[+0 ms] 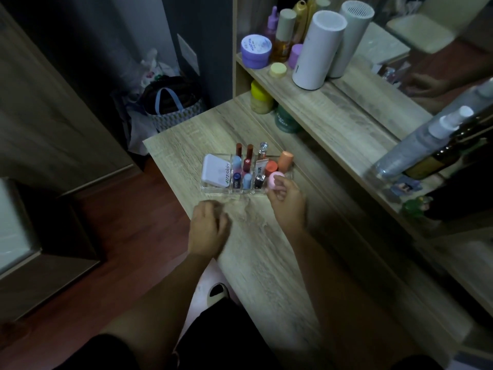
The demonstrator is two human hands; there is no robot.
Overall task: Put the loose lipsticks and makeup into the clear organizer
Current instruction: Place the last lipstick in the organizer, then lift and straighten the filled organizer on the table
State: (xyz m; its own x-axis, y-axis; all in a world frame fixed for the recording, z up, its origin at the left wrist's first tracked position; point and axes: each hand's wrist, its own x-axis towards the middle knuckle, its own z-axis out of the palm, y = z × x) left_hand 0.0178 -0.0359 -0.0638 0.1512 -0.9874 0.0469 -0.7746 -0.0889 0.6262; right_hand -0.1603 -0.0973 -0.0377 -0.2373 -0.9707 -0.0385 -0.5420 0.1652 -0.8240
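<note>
- Makeup filled the clear organizer [213, 189] on the wooden table [266, 249]: a white compact [214, 170] lay in the end section farthest from the right fingertips, and lipsticks [241, 166] stood in the narrow middle slots.
- Just past the right fingertips stood orange-capped tubes [282, 161].
- The right hand [286, 201] pinched a pink round piece [274, 181] between thumb and fingertips at the organizer's near corner.
- The left hand [206, 227] lay on the table short of the organizer, fingers curled loosely together, gripping nothing visible.
- Beyond both hands, a shelf [306, 102] carried a white cylinder [317, 49] and a purple jar [256, 50].
</note>
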